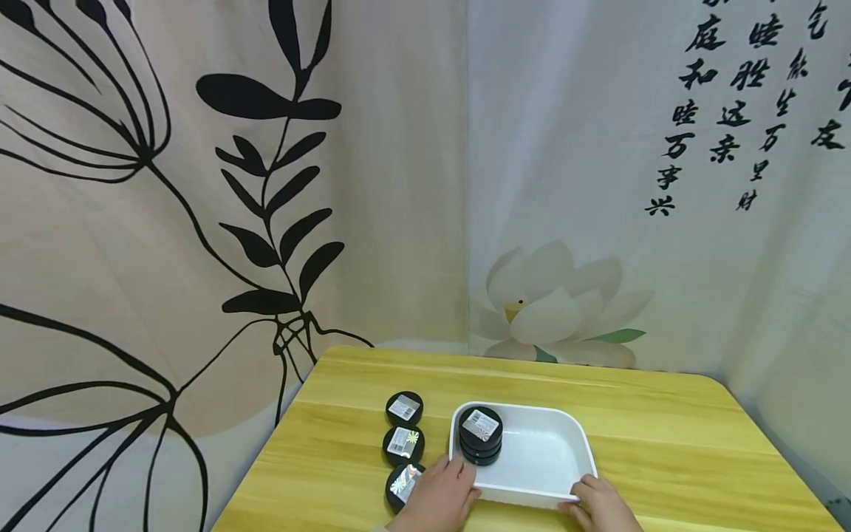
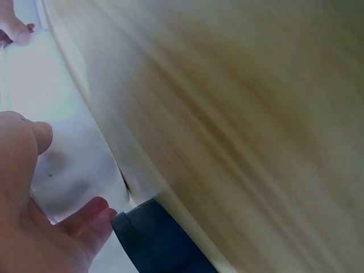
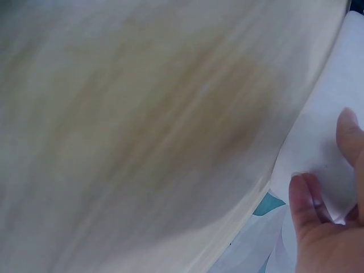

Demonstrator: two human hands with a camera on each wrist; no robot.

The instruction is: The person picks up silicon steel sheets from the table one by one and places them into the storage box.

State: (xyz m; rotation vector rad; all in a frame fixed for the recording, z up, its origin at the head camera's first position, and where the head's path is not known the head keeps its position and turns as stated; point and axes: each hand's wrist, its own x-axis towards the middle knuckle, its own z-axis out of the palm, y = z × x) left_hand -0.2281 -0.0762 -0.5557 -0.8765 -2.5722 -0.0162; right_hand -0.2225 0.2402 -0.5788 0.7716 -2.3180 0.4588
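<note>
The white tray (image 1: 532, 447) sits on the yellow wood-grain table (image 1: 319, 451), right of the middle and close to you, its long side running left to right. It is a shallow rectangle with rounded corners, a smooth pale rim and low walls, the floor plain white and slightly shaded along the edges. You hold it at both near corners: your left hand (image 1: 436, 495) is clamped on the near left corner, fingertips over the rim and thumb against the outside of the near wall, and your right hand (image 1: 603, 506) is clamped on the near right corner in much the same pinch. Inside, against the left end, stands a stack of black round containers (image 1: 481, 436), upright, with dark rims showing one above another and a white barcode label on the top one; the right part of the floor is bare. Left of the tray, three more black discs lie label up in a row from far to near. The far disc (image 1: 404, 408) bears a plain white barcode label, the middle disc (image 1: 403, 445) adds a yellowish starburst, and the near disc (image 1: 401, 485), partly hidden behind your left hand, has a shiny silvery sticker.
</note>
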